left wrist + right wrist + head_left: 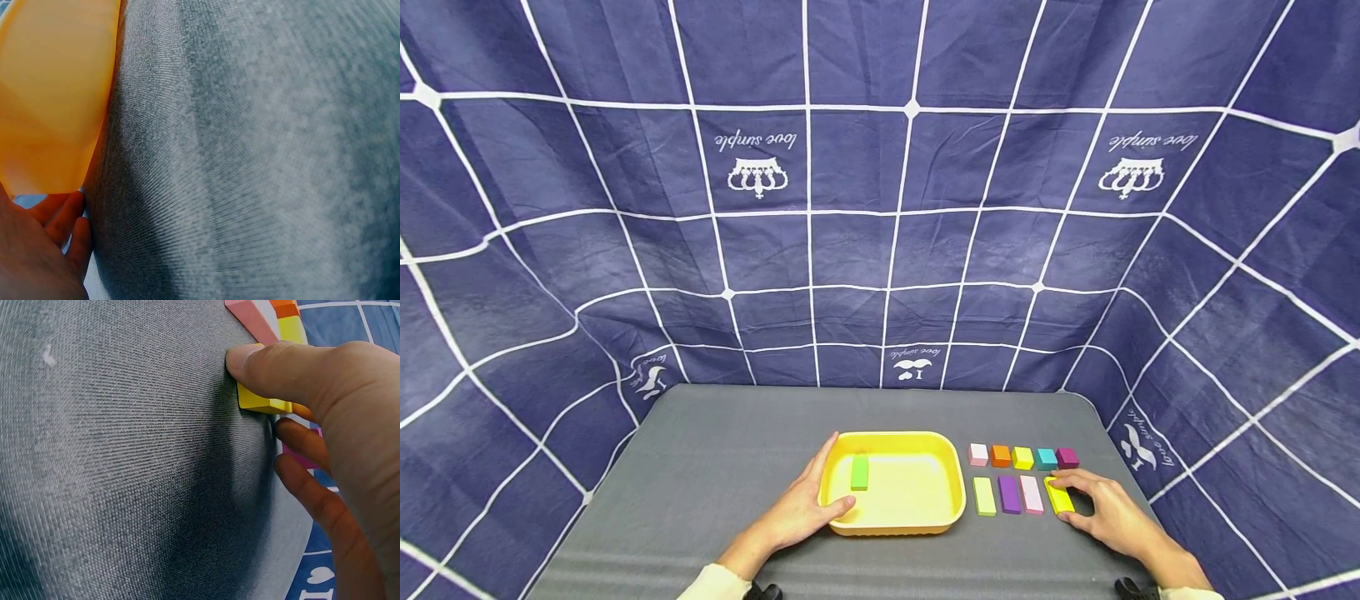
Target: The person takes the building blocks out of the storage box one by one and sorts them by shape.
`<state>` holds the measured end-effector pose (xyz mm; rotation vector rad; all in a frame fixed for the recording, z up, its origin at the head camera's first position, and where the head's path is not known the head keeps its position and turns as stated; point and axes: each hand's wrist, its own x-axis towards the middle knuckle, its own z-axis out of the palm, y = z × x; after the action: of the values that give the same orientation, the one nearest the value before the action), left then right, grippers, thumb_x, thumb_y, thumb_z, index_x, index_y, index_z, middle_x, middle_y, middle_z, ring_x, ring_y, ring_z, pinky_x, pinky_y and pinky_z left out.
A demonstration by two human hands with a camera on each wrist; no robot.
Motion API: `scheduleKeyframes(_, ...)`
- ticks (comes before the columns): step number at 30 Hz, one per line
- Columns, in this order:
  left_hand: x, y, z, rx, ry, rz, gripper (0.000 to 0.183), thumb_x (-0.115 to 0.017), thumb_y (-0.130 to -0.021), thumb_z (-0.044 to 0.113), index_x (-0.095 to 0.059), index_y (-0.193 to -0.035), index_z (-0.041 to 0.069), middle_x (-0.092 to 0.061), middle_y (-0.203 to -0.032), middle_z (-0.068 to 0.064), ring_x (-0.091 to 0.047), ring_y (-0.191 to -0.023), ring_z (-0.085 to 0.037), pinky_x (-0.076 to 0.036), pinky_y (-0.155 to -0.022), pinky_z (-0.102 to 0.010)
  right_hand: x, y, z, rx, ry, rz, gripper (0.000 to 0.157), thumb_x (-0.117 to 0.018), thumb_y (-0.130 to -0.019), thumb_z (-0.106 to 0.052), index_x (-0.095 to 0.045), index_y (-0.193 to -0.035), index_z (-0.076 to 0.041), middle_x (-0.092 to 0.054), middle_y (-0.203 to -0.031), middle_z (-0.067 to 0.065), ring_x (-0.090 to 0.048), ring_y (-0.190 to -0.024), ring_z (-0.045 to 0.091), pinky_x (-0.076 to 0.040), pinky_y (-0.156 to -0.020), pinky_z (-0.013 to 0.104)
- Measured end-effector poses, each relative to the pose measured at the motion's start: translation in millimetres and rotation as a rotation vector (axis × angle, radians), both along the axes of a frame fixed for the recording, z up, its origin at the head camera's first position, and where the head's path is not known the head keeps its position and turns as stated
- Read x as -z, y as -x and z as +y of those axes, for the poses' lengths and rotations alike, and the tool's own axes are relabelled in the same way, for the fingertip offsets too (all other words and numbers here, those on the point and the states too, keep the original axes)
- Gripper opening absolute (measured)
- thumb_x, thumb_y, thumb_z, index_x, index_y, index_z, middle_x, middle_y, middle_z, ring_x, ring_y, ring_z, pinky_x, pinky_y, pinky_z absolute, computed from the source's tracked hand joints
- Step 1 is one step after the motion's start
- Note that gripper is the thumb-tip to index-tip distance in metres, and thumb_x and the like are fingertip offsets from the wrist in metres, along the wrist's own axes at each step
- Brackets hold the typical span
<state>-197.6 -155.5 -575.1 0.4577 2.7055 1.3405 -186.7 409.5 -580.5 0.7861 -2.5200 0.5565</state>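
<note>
My left hand (797, 510) grips the left end of a yellow plastic tray (910, 487), thumb over the near rim and fingers along the outer side. Inside the tray, toward its left, lies a green block (860, 472). To the right of the tray, my right hand (1111, 515) pinches a bright yellow block (1060, 497) between thumb and fingers. The right wrist view has the thumb on the near end of this yellow block (259, 403), low over the grey cloth. Beside it lie a pink block (1032, 495), a purple block (1010, 495) and a pale yellow-green block (985, 497).
Behind the flat blocks runs a row of several small blocks, from a pale pink block (977, 455) through an orange block (1000, 456) to a magenta block (1067, 457). Grey cloth (700, 467) covers the table; a blue checked curtain (850, 250) surrounds its back and sides.
</note>
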Motion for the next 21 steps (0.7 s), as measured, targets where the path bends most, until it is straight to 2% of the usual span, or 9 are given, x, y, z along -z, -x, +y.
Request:
scheduleKeyframes(5, 0.2, -0.1, -0.1, -0.004, 0.007, -0.013, 0.115, -0.089, -0.102, 0.045, -0.019, -0.189, 0.021, -0.035, -0.191, -0.018, -0.046, -0.171, -0.046, -0.040, -0.135, -0.072, 0.7, -1.0, 0.9, 0.010, -0.015, 0.002, 0.059, -0.111, -0.068, -0.012, -0.087, -0.121, -0.021, -0.087, -0.124, 0.004, -0.082, -0.114, 0.014, -0.037, -0.111, -0.003)
scheduleKeyframes(12, -0.3, -0.3, -0.5, 0.005, 0.003, -0.004, 0.114, -0.090, -0.101, 0.044, -0.020, -0.188, 0.018, -0.035, -0.190, -0.020, -0.048, -0.169, -0.048, -0.041, -0.134, -0.074, -2.5, -3.3, -2.4, -0.002, 0.005, 0.032, 0.062, -0.112, -0.066, -0.014, -0.087, -0.122, -0.021, -0.085, -0.126, 0.004, -0.082, -0.114, 0.019, -0.034, -0.114, -0.003)
scheduleKeyframes(21, 2.4, 1.9, -0.7, -0.006, 0.008, -0.004, 0.115, -0.089, -0.100, 0.047, -0.020, -0.189, 0.020, -0.037, -0.189, -0.022, -0.048, -0.168, -0.049, -0.042, -0.133, -0.074, -17.2, 1.0, -17.8, -0.008, 0.010, 0.141, 0.060, -0.111, -0.065, -0.008, -0.088, -0.119, -0.017, -0.082, -0.120, -0.007, -0.082, -0.104, 0.021, -0.048, -0.108, 0.005)
